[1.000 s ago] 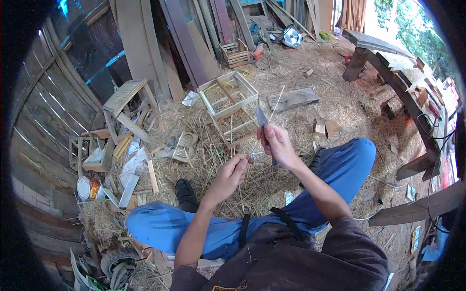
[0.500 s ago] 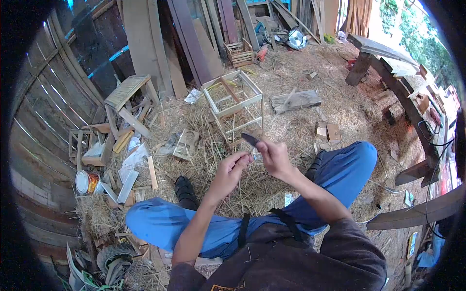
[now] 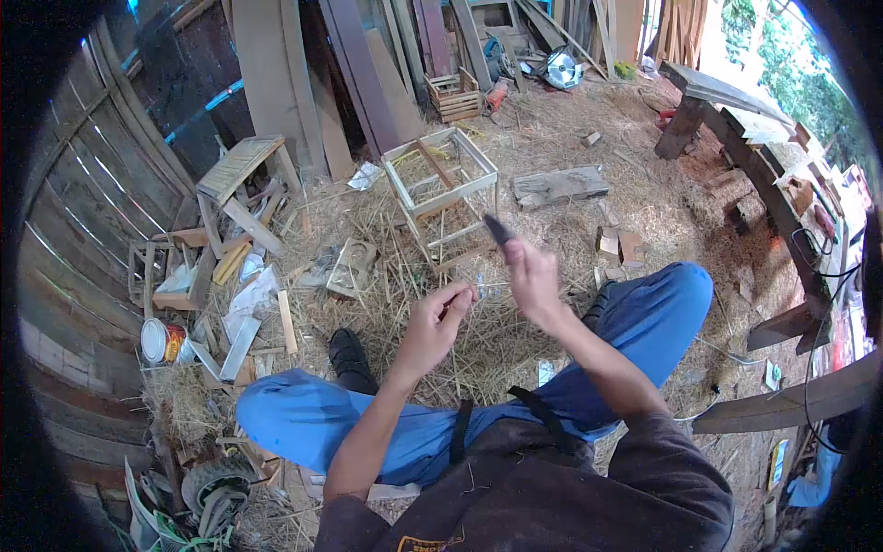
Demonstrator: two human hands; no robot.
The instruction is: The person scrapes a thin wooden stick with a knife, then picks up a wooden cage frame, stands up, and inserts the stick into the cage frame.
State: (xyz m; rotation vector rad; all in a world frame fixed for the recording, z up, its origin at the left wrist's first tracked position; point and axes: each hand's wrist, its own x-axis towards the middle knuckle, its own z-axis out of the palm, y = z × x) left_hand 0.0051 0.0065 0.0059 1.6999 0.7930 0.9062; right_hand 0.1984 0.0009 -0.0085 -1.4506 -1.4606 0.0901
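My right hand [image 3: 533, 281] is closed, slightly blurred, around a knife whose dark, broad blade [image 3: 498, 230] points up and away to the left. Lower and to the left, my left hand [image 3: 437, 322] is closed in a pinch. A thin pale stick [image 3: 492, 284] seems to stick out of its fingertips toward the right hand, its far end hard to make out. Both hands hover between my knees above the straw-strewn ground. Beyond them stands a light wooden frame [image 3: 451, 198] with legs and a brown slat across its top.
A small wooden stool [image 3: 241, 170] and scrap wood lie to the left, near a paint bucket [image 3: 164, 341]. A weathered board [image 3: 561, 188] lies ahead on the shavings. A long workbench [image 3: 768, 166] runs along the right. Planks and a circular saw [image 3: 561, 69] are at the back.
My right hand has moved slightly right with the knife, whose blade now points more upward and away from the left hand. The left hand has barely moved.
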